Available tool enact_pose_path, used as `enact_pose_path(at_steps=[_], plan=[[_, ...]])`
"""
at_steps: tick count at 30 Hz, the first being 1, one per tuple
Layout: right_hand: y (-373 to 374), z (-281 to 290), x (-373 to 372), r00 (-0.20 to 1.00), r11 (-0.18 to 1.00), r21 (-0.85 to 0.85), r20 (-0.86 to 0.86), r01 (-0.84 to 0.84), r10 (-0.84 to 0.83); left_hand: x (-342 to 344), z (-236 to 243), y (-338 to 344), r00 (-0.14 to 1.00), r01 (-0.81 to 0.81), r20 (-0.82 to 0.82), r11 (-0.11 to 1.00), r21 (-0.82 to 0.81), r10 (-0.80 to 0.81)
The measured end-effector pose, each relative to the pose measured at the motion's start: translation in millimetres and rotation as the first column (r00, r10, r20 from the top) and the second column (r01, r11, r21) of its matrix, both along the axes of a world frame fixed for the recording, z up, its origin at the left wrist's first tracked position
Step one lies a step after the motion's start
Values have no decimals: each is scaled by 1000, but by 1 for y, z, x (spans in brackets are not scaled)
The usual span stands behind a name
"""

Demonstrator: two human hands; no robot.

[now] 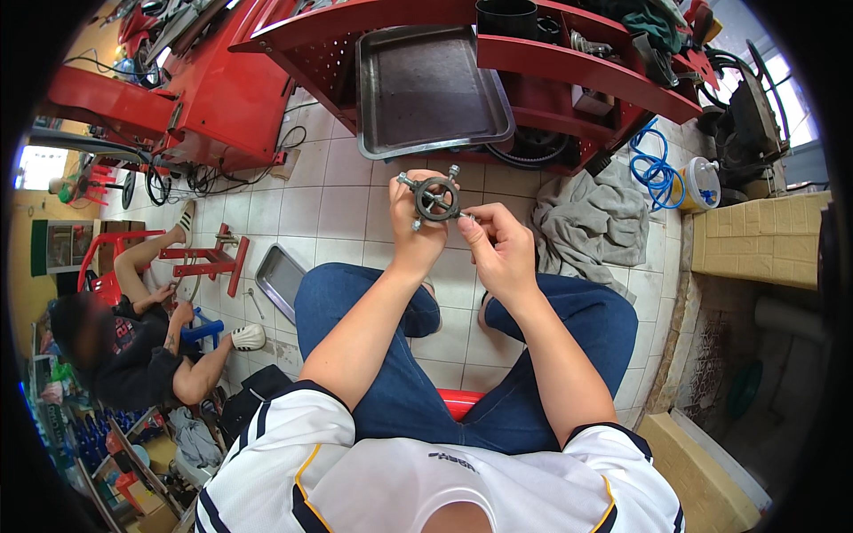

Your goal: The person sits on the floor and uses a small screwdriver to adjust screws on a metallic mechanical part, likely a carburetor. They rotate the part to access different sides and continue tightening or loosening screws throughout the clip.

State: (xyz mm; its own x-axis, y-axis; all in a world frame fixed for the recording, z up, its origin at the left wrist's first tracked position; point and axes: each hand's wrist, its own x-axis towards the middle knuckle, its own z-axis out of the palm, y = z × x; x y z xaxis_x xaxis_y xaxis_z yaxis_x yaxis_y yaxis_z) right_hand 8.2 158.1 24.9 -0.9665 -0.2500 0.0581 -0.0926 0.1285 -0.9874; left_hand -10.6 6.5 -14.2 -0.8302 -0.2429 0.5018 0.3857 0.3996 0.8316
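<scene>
A round dark metal fitting (436, 200) with an inner cross and several small silvery protruding pieces is held up in front of me at about knee level. My left hand (413, 218) is closed on it from the left and below. My right hand (493, 240) pinches a small silvery piece at the fitting's lower right with thumb and forefinger. Just beyond the fitting, a large shallow steel tray (435, 151) rests at the red steel cart (577, 62).
A co-worker (133, 364) sits at the left beside a red metal stand (204, 252). A small tray (280, 249) and a wrench (253, 302) lie on the tiled floor. At the right are a grey cloth (586, 240), blue hose (657, 169), a bucket (702, 182) and a low ledge (755, 240).
</scene>
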Motion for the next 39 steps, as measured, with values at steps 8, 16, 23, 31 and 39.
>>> enact_pose_path(at_steps=[8, 16, 23, 31, 39], plan=[[19, 17, -27, 997, 952, -297, 64, 70, -53, 5, 12, 5, 883, 317, 329, 942, 111, -335], [33, 16, -30, 999, 969, -244, -4, -46, 47, 5, 5, 10, 874, 418, 262, 908, 20, -409], [26, 18, -23, 998, 970, -242, 67, 24, -8, 5, 11, 6, 823, 431, 315, 881, 197, -473], [17, 12, -20, 996, 964, -258, -52, 61, -77, 5, 20, 4, 829, 391, 370, 907, 156, -420], [21, 13, -24, 996, 916, -401, 90, 27, 9, 3, 8, 2, 806, 362, 424, 911, 199, -413]])
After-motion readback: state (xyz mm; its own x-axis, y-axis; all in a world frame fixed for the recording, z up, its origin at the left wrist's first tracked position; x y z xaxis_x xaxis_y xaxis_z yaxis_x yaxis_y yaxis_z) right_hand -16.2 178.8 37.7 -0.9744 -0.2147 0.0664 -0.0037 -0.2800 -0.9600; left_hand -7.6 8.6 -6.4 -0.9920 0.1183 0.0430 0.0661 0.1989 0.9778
